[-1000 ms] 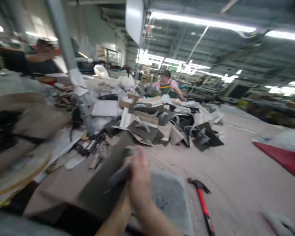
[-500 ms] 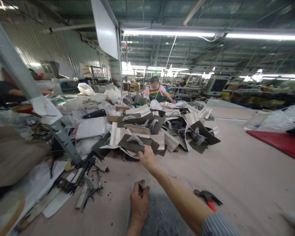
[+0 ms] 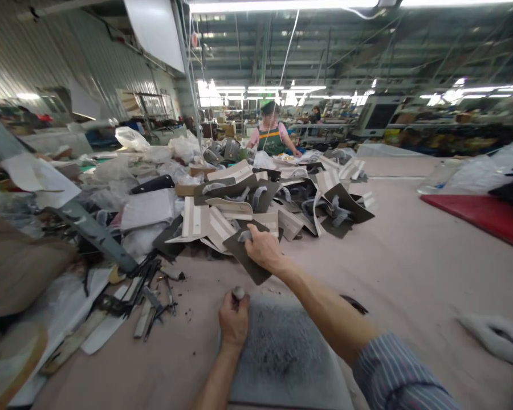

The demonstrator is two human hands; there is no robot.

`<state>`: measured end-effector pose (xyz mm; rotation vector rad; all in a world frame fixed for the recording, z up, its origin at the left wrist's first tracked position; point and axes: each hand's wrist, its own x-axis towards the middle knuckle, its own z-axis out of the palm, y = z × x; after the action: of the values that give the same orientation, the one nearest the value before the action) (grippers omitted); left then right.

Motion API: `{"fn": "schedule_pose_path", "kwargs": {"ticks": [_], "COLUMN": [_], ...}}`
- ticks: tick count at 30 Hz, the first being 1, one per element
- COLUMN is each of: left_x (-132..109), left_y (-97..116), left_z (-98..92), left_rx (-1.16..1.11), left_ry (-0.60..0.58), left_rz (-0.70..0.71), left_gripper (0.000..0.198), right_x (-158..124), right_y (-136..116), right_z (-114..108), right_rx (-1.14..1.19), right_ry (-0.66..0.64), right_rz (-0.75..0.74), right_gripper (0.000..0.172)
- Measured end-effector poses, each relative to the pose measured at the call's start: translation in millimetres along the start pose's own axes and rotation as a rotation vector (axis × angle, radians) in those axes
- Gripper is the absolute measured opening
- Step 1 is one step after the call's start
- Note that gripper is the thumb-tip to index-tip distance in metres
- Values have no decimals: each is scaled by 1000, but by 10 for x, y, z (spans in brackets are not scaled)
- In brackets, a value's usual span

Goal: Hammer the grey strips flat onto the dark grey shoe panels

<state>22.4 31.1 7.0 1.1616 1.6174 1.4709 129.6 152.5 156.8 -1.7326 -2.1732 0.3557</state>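
Observation:
My right hand (image 3: 263, 247) is closed on a dark grey-brown panel (image 3: 256, 272) with a plastic-wrapped handle (image 3: 244, 236), at the near edge of a pile of similar panels (image 3: 228, 209). The held panel is tilted, its lower corner toward me. My left hand (image 3: 233, 322) is closed round a short, grey, round-ended piece (image 3: 238, 292); its lower part is hidden in the fingers, so its kind cannot be told. That hand rests at the left edge of a dark, worn slab (image 3: 290, 347) on the table.
Several hand tools (image 3: 149, 307) and strips lie at left beside a slanted metal post (image 3: 94, 233). A dark hammer head (image 3: 354, 304) shows behind my right forearm. A red board (image 3: 474, 219) lies at right. Across the table a person (image 3: 273, 134) in a green apron works.
My right hand has taken hold of a panel and drawn it off the pile's front toward me. The camera has tilted down, showing more of the slab. My left hand keeps its grip.

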Motion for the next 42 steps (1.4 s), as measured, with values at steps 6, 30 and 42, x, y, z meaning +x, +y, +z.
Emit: {"fn": "schedule_pose_path", "kwargs": {"ticks": [6, 30, 42], "left_x": [-72, -80, -110], "left_y": [-53, -7, 18], "left_z": [-157, -64, -48], "left_rx": [-65, -83, 52], "left_ry": [277, -289, -303], "left_rz": [-102, 24, 87], "left_gripper": [40, 26, 18], "right_x": [-1634, -2790, -2735], "right_y": [261, 1520, 1990], "right_z": [333, 518, 309], "right_rx": [101, -76, 992], "right_ry": [19, 388, 15], "right_rz": [129, 431, 1003], "right_gripper": [41, 43, 9]}}
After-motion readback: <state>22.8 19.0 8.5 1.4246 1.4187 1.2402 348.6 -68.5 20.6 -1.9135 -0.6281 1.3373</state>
